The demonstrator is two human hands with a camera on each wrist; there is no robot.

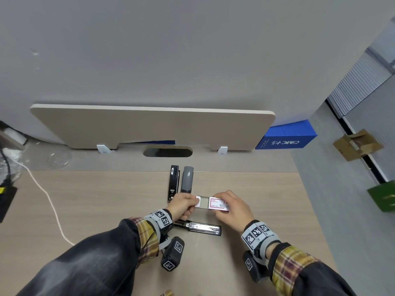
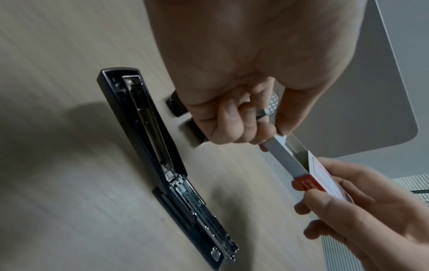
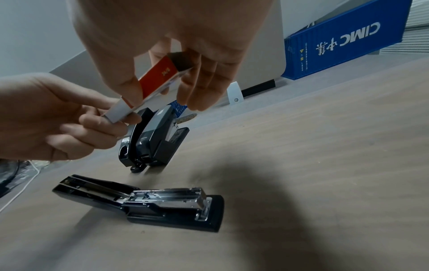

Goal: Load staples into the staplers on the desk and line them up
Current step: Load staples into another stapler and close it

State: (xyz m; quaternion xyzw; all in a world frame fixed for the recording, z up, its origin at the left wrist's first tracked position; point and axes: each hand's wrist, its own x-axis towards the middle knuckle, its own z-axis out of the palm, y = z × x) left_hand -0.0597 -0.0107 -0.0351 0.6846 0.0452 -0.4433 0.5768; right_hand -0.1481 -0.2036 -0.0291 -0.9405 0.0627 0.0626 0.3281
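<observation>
Hands meet above the desk (image 1: 245, 184): the left hand (image 1: 183, 205) pinches the inner tray (image 1: 202, 202) of a staple box, and the right hand (image 1: 234, 208) grips its red-and-white sleeve (image 1: 218, 204), tray partly slid out. Beneath them an opened black stapler (image 1: 197, 227) lies flat. Farther back, a black stapler (image 1: 173, 182) and a grey stapler (image 1: 187, 179) stand side by side, closed.

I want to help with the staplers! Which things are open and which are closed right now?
opened stapler: lying flat on the desk, lid swung open.
black stapler: closed.
grey stapler: closed.
staple box: tray slid partly out.
left hand: pinches the tray.
right hand: grips the sleeve.
</observation>
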